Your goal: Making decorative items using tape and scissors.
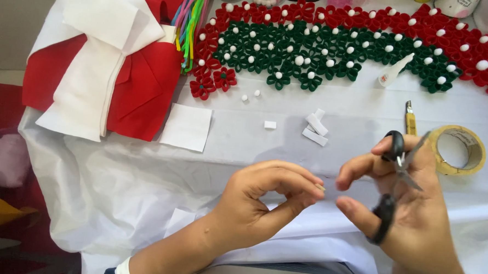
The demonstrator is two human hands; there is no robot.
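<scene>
Left hand (263, 201) pinches a tiny pale piece (321, 186) at its fingertips, above the white-covered surface (254, 143). Right hand (411, 204) grips black-handled scissors (394, 176), blades closed. For a clean trim, the piece is best held steady, close to the blades.

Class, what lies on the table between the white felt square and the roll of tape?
In the head view: small white strips and a tiny white piece on the white cloth.

metal scissors (398, 176), black plastic handles; matt white cloth (255, 137).
</scene>
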